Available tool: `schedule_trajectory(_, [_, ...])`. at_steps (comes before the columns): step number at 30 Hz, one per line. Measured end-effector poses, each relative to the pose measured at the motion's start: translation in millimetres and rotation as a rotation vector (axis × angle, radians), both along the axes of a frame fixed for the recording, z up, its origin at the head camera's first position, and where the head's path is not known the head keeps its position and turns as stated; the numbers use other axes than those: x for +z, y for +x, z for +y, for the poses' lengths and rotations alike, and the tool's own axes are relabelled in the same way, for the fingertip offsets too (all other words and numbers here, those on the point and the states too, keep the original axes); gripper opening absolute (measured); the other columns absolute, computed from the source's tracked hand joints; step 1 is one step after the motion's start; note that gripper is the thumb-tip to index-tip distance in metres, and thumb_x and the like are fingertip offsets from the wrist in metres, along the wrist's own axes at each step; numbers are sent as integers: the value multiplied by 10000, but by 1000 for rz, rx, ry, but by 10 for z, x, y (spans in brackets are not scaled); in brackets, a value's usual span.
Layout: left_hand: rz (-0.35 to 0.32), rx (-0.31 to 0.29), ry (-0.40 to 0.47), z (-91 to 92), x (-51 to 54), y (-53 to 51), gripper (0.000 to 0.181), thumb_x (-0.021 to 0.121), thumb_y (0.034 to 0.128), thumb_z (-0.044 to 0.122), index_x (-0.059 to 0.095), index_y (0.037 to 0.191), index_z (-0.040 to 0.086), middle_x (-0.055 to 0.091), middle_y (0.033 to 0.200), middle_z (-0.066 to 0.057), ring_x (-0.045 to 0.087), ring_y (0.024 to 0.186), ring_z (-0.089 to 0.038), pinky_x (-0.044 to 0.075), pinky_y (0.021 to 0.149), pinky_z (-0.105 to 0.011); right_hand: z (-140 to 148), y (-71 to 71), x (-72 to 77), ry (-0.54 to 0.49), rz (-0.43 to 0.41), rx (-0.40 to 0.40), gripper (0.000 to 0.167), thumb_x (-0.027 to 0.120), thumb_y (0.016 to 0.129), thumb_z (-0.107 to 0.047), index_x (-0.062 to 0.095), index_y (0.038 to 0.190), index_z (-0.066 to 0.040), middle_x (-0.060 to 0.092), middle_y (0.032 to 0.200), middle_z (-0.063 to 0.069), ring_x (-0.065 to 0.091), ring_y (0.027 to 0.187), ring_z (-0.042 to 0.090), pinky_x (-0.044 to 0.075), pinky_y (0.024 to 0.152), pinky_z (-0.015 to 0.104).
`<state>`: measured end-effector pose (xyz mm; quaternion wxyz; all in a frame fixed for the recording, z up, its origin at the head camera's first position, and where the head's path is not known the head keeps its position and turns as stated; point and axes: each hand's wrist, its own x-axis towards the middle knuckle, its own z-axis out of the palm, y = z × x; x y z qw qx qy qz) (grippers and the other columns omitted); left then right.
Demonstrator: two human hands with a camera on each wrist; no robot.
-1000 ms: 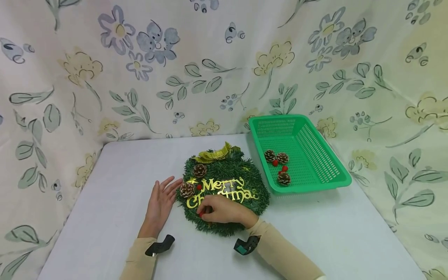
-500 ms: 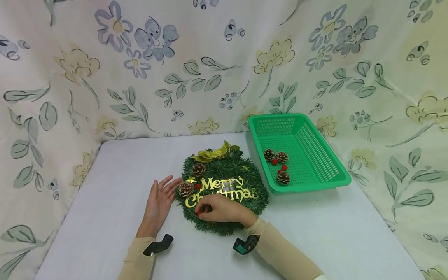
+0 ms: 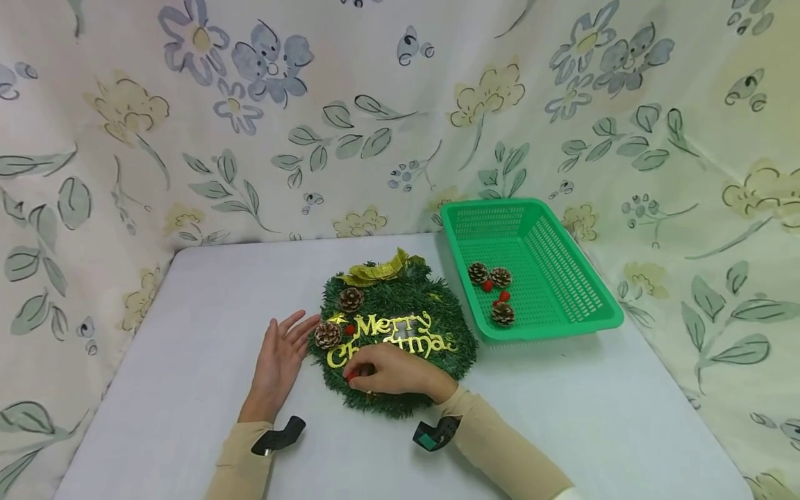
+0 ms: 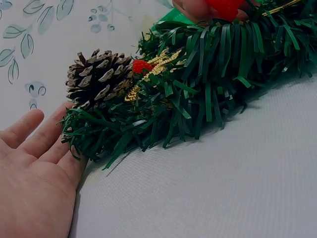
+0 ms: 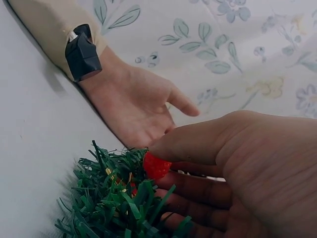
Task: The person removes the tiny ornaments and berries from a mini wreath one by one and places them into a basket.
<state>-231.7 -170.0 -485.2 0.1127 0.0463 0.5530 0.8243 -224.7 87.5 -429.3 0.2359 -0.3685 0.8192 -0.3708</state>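
A green tinsel wreath [image 3: 400, 295] lies on the table, with gold "Merry Christmas" lettering [image 3: 369, 325] across it and a gold ribbon [image 3: 378, 271] at its far edge. Two pine cones [image 3: 328, 335] sit on its left side, a small red berry [image 3: 350, 330] close by. Over the near-left part, my right hand [image 3: 395, 368] pinches a bumpy red berry [image 5: 157, 166] between thumb and fingers, against the tinsel. My left hand [image 3: 278, 357], palm up with fingers extended, touches the wreath's left edge below a pine cone [image 4: 99, 79]. The right hand covers part of the lettering.
A green perforated plastic basket [image 3: 550, 337] stands to the right of the wreath. Several pine cones [image 3: 502, 314] and red berries [image 3: 487, 285] lie in its left part. A floral cloth [image 3: 375, 139] hangs behind the white table [image 3: 219, 298].
The head view has shifted slightly, so everything appears a little further left and up. Both hands keep nearly the same place at the wreath, the right still pinching the red berry.
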Motion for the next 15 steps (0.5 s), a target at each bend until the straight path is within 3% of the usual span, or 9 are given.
schedule_trajectory(7, [-9,2,-9,-11,15,11,776,109,1074,602,128,1620,52,364,1626,-153,383,1471,-102,64,1300,-474,-9,-3,-1,-1,-15,-16,235,644,1015,-205,691,1228,-119,720,964,-47,621,796,-49,532,749,150])
schedule_trajectory(15, [-14,10,-13,16,16,-2,774,108,1075,602,138,1619,53,339,1635,-179,379,1477,-115,56,1297,-494,16,-33,1,-17,-1,0,226,637,1019,-195,693,1221,-109,721,972,-26,623,791,-42,530,726,154])
